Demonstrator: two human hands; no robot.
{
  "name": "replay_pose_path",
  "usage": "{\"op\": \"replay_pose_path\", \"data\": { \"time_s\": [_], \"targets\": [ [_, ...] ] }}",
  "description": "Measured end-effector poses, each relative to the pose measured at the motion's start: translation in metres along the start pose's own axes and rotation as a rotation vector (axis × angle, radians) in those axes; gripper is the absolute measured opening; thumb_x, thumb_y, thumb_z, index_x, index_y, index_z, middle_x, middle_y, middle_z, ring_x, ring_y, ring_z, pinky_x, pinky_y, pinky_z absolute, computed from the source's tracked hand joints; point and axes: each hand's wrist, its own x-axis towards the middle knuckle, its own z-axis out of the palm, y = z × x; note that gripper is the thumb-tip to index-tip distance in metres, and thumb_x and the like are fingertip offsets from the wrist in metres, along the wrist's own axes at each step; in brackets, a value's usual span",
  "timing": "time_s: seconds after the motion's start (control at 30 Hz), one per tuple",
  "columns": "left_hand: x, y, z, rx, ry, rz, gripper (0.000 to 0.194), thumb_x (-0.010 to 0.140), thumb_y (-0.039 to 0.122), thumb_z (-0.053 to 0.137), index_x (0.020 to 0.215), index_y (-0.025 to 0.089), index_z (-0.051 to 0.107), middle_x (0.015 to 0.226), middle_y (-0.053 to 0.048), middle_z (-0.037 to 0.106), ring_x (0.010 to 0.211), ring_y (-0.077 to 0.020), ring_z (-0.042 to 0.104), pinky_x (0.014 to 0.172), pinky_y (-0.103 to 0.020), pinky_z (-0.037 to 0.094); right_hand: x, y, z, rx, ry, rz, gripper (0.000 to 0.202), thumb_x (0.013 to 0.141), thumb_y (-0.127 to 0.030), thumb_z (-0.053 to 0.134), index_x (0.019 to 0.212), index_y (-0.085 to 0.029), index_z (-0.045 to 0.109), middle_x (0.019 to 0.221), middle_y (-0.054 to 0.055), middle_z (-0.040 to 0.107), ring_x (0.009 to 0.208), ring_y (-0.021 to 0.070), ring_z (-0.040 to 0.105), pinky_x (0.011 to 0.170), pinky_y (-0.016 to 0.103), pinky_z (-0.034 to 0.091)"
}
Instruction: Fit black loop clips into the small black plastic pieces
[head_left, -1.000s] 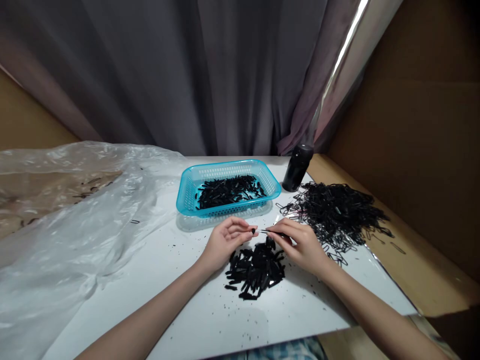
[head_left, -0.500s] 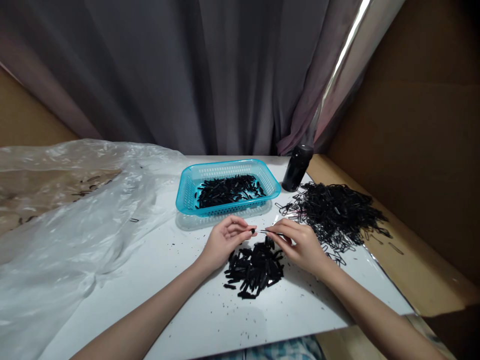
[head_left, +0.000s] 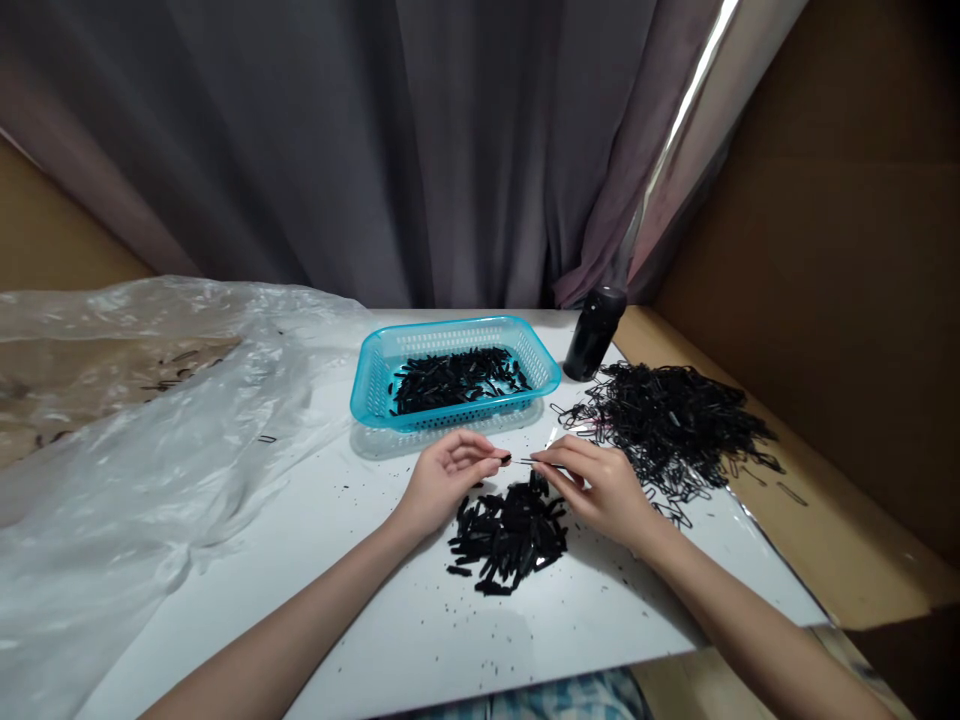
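My left hand [head_left: 439, 487] pinches a small black fabric-like piece [head_left: 506, 460] between thumb and fingertips. Opposite it, my right hand [head_left: 600, 490] is closed on a thin dark wire-like piece [head_left: 525, 461], whose tip points at the black piece. Whether the two touch, I cannot tell. Just below both hands lies a heap of short black fabric-like strips [head_left: 510, 535]. Beside my right hand spreads a large tangled pile of black wire loops [head_left: 675, 420].
A blue plastic basket [head_left: 362, 392] holding black strips stands behind my hands on the white table [head_left: 405, 640]. A dark bottle-like container [head_left: 594, 335] is to its right. Crumpled clear plastic [head_left: 187, 480] covers the left side. Cardboard [head_left: 825, 300] rises at right, before a grey curtain [head_left: 480, 150].
My hands stay almost in place. The small black piece in my left fingers has turned slightly, and the view has shifted very little.
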Motion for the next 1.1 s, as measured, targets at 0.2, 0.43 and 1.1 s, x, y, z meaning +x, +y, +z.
{"op": "replay_pose_path", "data": {
  "time_s": [0.2, 0.43, 1.1],
  "targets": [
    [0.000, -0.003, 0.002, -0.010, -0.047, -0.028, 0.038, 0.063, 0.036, 0.093, 0.088, 0.017, 0.071, 0.093, -0.006, 0.079, 0.087, -0.0204, 0.077, 0.082, -0.030, 0.060, -0.002, -0.001, 0.002, 0.047, 0.006, 0.024, 0.017, 0.100, -0.024, 0.059, 0.104, -0.021, 0.075, 0.088, 0.005, 0.074, 0.058, 0.0113, 0.059, 0.056, 0.025, 0.046],
    [-0.008, 0.010, 0.004, -0.015, -0.034, -0.071, 0.042, 0.066, 0.035, 0.092, 0.100, 0.019, 0.074, 0.083, -0.003, 0.076, 0.080, -0.0183, 0.076, 0.077, -0.027, 0.059, 0.012, -0.004, -0.010, 0.172, 0.126, 0.180, 0.016, 0.098, -0.030, 0.063, 0.103, -0.019, 0.074, 0.091, 0.007, 0.073, 0.077, 0.0183, 0.066, 0.065, 0.029, 0.052],
    [-0.073, 0.003, 0.038, -0.020, 0.100, -0.103, 0.029, 0.075, 0.035, 0.085, 0.093, 0.018, 0.069, 0.092, -0.003, 0.072, 0.084, -0.0148, 0.068, 0.078, -0.023, 0.054, -0.017, -0.083, 0.015, 0.914, 0.162, 0.890, 0.032, 0.085, -0.052, 0.074, 0.089, -0.020, 0.074, 0.087, 0.003, 0.075, 0.084, 0.0182, 0.068, 0.076, 0.026, 0.053]
  ]
}}
